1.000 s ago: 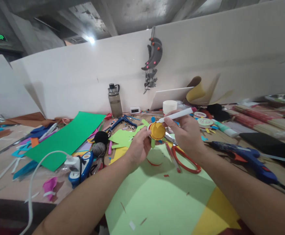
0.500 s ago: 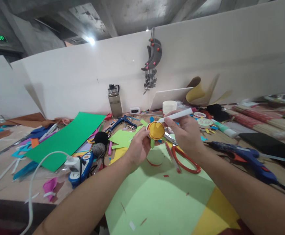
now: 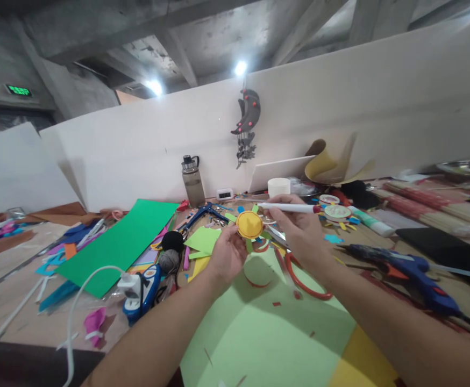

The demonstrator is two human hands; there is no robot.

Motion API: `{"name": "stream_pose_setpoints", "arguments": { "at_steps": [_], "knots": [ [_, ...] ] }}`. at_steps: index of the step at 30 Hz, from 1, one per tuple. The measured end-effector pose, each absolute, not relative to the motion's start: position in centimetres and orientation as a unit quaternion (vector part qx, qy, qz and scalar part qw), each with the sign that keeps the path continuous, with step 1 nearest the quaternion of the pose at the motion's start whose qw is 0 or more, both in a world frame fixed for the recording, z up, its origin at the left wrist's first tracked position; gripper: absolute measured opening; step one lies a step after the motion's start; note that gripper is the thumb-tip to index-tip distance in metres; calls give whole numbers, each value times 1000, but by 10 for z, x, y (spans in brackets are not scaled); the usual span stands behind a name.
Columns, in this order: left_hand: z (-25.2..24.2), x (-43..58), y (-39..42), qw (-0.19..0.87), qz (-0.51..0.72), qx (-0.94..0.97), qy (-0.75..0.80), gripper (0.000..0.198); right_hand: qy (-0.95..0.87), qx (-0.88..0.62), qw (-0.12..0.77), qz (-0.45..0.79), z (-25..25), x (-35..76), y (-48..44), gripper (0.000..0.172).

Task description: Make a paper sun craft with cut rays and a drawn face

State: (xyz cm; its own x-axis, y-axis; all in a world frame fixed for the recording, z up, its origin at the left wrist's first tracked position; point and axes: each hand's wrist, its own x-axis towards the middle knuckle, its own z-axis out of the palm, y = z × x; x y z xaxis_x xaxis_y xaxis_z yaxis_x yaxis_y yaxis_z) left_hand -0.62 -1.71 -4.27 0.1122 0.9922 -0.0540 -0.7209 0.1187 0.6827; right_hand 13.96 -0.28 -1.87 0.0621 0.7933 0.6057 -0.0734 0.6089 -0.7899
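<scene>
My left hand (image 3: 230, 252) grips a round yellow paper disc (image 3: 250, 224) by its left edge. Green and blue tabs stick out around the disc's rim. A white marker (image 3: 289, 207) with a dark red end lies in the fingers of my right hand (image 3: 299, 231), its tip pointing left just above the disc. I cannot tell whether tip and disc touch. Under both hands lies a pale green sheet (image 3: 267, 328). Scissors with red handles (image 3: 303, 279) rest on it below my right hand, partly hidden by it.
A blue glue gun (image 3: 408, 274) lies at the right. To the left are a dark green sheet (image 3: 118, 242), a power strip (image 3: 148, 290) with a white cable, and balls of yarn (image 3: 172, 242). A water bottle (image 3: 193, 183) and paper cups (image 3: 279, 186) stand at the back.
The marker has swung from a slant to nearly level, and the disc now faces me more fully with its tabs showing. The whole view has tilted upward slightly.
</scene>
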Motion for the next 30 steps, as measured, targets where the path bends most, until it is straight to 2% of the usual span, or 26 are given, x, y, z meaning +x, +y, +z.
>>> {"name": "stream_pose_setpoints", "arguments": {
  "at_steps": [11,17,30],
  "knots": [
    [-30,-8,-20,719,611,226,240,26,-700,-351,587,205,-19,136,-13,15],
    [-38,-12,-13,706,616,246,249,21,-716,-363,568,181,-23,135,-12,15],
    [-45,-13,-3,636,684,207,292,12,-790,-286,528,122,-30,127,-18,8]
  ]
}}
